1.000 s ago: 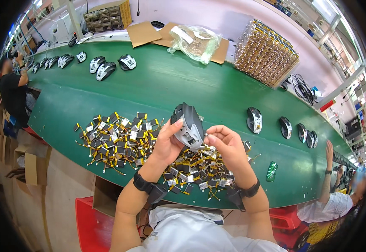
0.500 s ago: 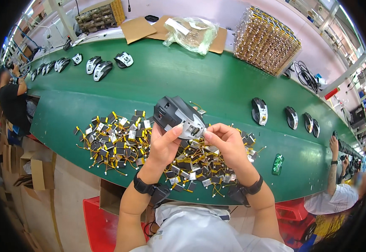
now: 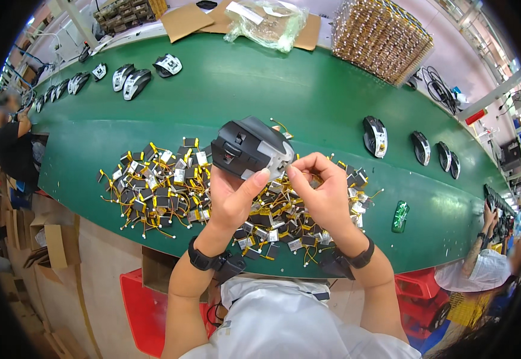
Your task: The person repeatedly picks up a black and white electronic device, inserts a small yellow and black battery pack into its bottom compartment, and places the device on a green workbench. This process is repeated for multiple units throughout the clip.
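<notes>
Mouse shell (image 3: 245, 143) swung round in L hand (image 3: 229, 197); dark end now points L, pale end (image 3: 277, 157) by R hand (image 3: 323, 188).

Approx. 1 sec ago dark end pointed away from the person; now shell lies tilted across, wheel slot showing on the L. Puts pale end w/in reach of R fingertips, so work seems to be there. L hand curled round shell, thumb on near side, fingers mostly hidden. R hand: thumb & index nearly together at pale end's edge; can't tell if a small part's between. Shell's held above pile of wired cells (image 3: 158, 185) on green table (image 3: 260, 78).
</notes>
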Motion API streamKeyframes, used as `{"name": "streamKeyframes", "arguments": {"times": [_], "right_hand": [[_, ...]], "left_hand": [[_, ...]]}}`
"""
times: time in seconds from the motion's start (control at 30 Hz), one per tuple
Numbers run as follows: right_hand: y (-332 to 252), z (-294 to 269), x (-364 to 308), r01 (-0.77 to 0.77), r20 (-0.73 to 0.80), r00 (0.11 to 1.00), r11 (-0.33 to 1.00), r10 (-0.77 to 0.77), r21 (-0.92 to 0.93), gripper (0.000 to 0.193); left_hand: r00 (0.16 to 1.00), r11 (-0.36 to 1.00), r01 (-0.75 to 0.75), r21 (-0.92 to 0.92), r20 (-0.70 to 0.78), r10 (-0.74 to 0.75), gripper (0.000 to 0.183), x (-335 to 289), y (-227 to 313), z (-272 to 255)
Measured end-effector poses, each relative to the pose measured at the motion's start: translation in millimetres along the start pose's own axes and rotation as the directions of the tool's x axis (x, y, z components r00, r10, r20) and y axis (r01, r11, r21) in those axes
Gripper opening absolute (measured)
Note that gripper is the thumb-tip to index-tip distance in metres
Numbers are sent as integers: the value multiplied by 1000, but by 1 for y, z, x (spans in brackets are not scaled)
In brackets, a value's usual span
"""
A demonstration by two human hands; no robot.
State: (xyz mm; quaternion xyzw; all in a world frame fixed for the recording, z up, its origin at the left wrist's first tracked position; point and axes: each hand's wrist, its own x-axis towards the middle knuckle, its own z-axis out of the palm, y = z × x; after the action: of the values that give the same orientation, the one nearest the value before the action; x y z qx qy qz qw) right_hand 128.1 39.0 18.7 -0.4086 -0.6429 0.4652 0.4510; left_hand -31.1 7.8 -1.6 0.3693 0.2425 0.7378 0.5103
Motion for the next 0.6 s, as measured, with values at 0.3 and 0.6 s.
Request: {"name": "streamKeyframes", "arguments": {"times": [0.3,0.6], "right_hand": [[-1,-2,2,-34,2,999,999,34,4,11],[7,-1,1,-63,-20,998,998,64,14,12]], "left_hand": [[999,997,45,-61,-7,-45,46,-8,-2,1],[998,995,-46,89,44,42,53,-12,-7,3]]}}
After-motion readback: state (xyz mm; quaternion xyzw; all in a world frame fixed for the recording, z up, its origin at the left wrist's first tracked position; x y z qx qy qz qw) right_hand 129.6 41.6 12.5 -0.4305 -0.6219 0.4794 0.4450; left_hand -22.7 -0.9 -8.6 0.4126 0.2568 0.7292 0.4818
